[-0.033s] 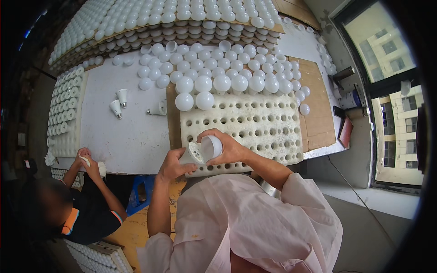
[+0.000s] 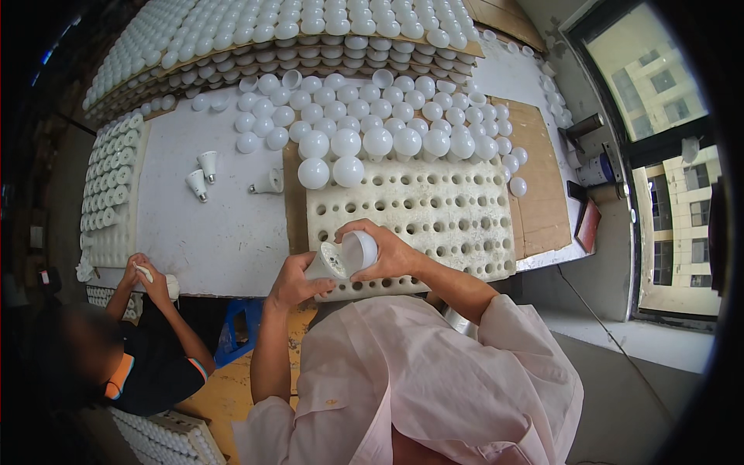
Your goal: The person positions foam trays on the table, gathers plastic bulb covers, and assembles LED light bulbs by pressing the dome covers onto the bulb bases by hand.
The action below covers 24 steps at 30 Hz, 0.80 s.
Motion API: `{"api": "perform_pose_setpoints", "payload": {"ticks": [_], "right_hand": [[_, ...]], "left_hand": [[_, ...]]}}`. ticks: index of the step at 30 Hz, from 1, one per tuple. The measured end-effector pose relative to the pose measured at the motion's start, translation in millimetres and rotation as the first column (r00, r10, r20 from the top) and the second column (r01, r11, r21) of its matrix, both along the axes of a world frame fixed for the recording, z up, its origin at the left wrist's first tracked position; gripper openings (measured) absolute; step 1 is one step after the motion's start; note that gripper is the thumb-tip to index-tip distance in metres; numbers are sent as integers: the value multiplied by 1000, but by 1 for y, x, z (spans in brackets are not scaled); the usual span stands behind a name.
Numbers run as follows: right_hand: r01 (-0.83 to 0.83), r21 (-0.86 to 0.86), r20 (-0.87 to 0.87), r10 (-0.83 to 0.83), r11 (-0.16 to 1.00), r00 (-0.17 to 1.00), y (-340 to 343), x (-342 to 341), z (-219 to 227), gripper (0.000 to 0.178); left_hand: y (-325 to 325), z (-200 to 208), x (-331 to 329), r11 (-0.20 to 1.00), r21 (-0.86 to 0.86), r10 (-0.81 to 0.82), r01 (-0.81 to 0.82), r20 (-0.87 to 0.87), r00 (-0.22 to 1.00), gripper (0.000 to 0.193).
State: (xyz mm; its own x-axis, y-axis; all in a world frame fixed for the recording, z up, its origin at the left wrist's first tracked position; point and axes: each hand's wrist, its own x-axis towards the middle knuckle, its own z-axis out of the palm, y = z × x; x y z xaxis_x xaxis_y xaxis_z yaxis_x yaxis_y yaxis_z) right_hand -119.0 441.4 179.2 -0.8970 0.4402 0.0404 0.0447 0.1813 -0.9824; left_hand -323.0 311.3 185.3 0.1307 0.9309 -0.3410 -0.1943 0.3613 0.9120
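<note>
My left hand (image 2: 292, 280) is closed around a white LED bulb base (image 2: 332, 262), its round inner plate with small dark parts facing right. In my right hand (image 2: 391, 252) is a white dome bulb cover (image 2: 360, 251), its open rim turned toward the base. Rim and plate are close together at a slant; I cannot tell whether they touch. Both hands are above the near left edge of a cream foam tray (image 2: 418, 205) with rows of holes. Assembled round bulbs (image 2: 377, 142) stand in the tray's far rows, with two more at its left (image 2: 331, 172).
Loose white covers (image 2: 337, 108) crowd the table behind the tray, before stacked layers of covers (image 2: 271, 31). Three bulb bases (image 2: 208, 164) lie left on the white table (image 2: 232, 240). Further left, another foam tray (image 2: 108, 186) holds bases; a co-worker's hands (image 2: 149, 277) are near it.
</note>
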Motion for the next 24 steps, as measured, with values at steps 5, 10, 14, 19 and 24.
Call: {"api": "perform_pose_setpoints", "payload": {"ticks": [5, 10, 14, 19, 24], "right_hand": [[-76, 172, 142, 52, 982, 988, -9, -4, 10, 80], [-134, 346, 210, 63, 929, 976, -25, -9, 13, 74], [-196, 280, 263, 121, 940, 957, -30, -9, 9, 77], [-36, 404, -188, 121, 914, 975, -36, -16, -6, 74], [10, 379, -305, 115, 926, 945, -44, -19, 2, 60]], "left_hand": [[-3, 4, 6, 1000, 5, 5, -4, -84, 996, 42], [-11, -1, 8, 999, -30, -20, 16, -135, 991, 38], [-16, 0, 10, 999, -14, -38, 36, -201, 979, 30], [-17, 3, 11, 999, 4, -40, 41, -191, 981, 34], [-19, 10, 11, 997, 21, -67, 71, -149, 987, 36]]}}
